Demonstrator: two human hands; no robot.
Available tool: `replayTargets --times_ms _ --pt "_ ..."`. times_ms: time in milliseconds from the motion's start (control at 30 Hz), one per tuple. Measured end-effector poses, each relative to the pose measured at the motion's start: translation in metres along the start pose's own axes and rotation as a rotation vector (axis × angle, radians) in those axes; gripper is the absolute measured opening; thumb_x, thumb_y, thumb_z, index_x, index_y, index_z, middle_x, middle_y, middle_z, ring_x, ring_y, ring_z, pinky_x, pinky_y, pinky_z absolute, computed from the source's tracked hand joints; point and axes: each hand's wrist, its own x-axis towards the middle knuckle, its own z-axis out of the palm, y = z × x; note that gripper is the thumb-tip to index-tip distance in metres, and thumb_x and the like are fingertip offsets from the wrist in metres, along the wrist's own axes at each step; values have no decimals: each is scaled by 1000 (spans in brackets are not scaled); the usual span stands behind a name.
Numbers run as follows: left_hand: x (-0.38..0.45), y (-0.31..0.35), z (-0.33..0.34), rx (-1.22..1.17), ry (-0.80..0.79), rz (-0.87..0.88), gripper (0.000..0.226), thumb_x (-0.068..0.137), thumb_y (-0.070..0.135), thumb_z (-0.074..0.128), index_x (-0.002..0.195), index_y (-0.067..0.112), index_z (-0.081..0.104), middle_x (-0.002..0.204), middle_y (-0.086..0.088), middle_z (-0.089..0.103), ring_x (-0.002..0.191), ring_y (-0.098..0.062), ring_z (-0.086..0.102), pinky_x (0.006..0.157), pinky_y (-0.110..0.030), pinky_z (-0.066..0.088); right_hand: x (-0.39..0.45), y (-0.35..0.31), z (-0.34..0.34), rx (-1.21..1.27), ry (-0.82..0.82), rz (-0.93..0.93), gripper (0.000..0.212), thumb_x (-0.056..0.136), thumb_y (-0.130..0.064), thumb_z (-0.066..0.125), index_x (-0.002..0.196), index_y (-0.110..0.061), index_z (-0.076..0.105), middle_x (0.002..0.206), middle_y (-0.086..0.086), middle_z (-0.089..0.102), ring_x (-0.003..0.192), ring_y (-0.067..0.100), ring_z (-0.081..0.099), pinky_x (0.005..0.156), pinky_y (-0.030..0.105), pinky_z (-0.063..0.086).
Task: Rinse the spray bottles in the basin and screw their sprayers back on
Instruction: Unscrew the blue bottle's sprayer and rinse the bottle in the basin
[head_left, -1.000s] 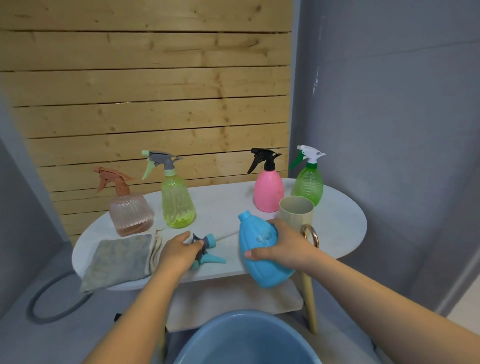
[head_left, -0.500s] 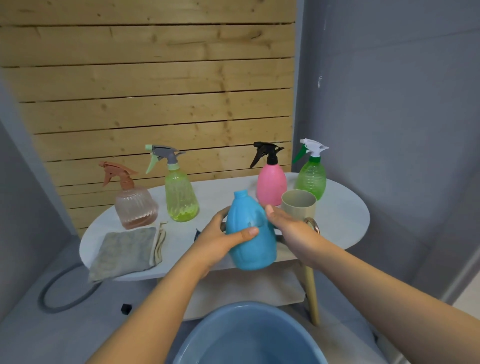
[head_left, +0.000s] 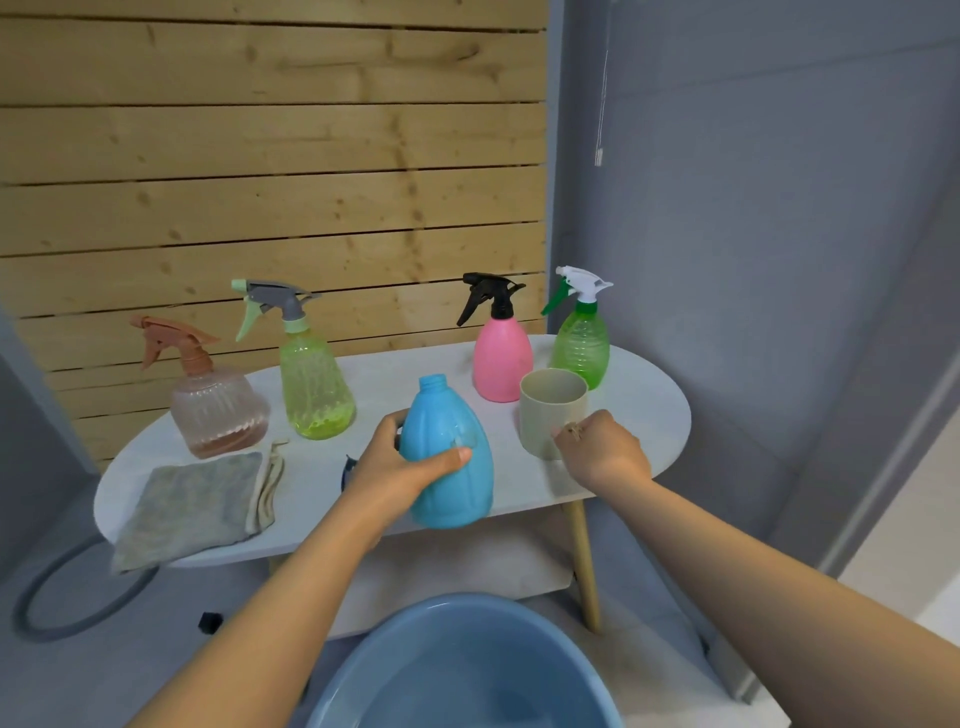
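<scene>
Table (head_left: 639, 384): four capped spray bottles, folded cloth (head_left: 192, 506). Basin (head_left: 462, 670) below. Blue bottle (head_left: 452, 457), sprayer off, upright over table's front edge, gripped by left hand (head_left: 400, 467). Right hand (head_left: 602, 449) curled at cup (head_left: 553, 410); grasp unclear.

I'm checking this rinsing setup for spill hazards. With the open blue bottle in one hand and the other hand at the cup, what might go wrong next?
1. The capless blue plastic bottle is held only by the left hand; any liquid inside might spill if it tilts.
2. The right hand grips the beige cup beside the pink spray bottle; lifting carelessly might topple it.
3. The blue basin sits below the white oval table, so pouring may splash.
</scene>
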Motion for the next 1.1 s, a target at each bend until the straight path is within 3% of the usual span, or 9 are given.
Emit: replayTargets --times_ms 167,333,433,533,667,800,900,1000,1100 --pt "-5 4 0 2 -33 5 70 72 27 79 132 21 42 108 10 55 94 -2 56 67 -19 47 -1 2 4 -41 54 -39 30 98 -32 35 99 -9 53 92 8 57 82 27 49 67 30 36" --pt "-17 6 -9 36 -49 10 65 73 25 79 126 26 41 108 11 55 91 0 56 63 -16 45 -10 -2 5 43 128 -35 26 99 -28 34 89 -9 49 87 8 53 80 28 47 66 31 36" --pt "-30 6 -23 20 -104 -25 82 55 39 86 122 30 40 113 6 57 95 -7 61 69 -24 51 -23 -5 4 207 117 -61 26 97 -25 35 87 -9 54 90 9 60 81 29 50 65 31 36" --pt "-45 2 -38 91 -179 -39 100 35 48 81 123 27 38 118 2 56 101 -11 62 78 -30 54 -49 -3 3 313 82 -176 28 96 -24 39 89 -5 59 89 11 63 82 28 53 63 32 38" --pt "-71 -1 -53 170 -334 -63 98 37 44 81 124 29 39 114 9 60 99 -2 62 75 -18 52 -88 6 -7 359 6 -293 26 95 -22 44 87 -6 62 76 0 58 70 16 50 55 23 36" --pt "-100 -21 -63 270 -460 -148 89 41 39 85 121 33 46 112 10 64 98 -3 65 83 -26 54 -119 26 -5 321 -99 -327 29 94 -23 45 81 -1 59 69 0 56 64 14 46 50 20 32" --pt "-114 -41 -64 267 -480 -204 82 45 34 87 117 35 45 112 8 62 99 -4 64 81 -23 53 -131 39 7 257 -139 -359 31 94 -23 46 79 1 58 71 7 59 66 19 47 52 24 33" --pt "-127 -69 -59 249 -450 -301 81 55 23 88 119 34 41 113 7 60 100 -6 62 78 -21 53 -136 53 33 153 -236 -352 31 91 -17 46 60 -13 43 59 -1 48 60 20 43 50 28 31" --pt "-130 -112 -52 249 -333 -376 99 36 39 87 122 29 40 115 2 60 104 -14 61 89 -35 53 -129 66 66 31 -342 -348 29 93 -20 45 64 -13 46 64 0 52 67 23 47 55 28 34"
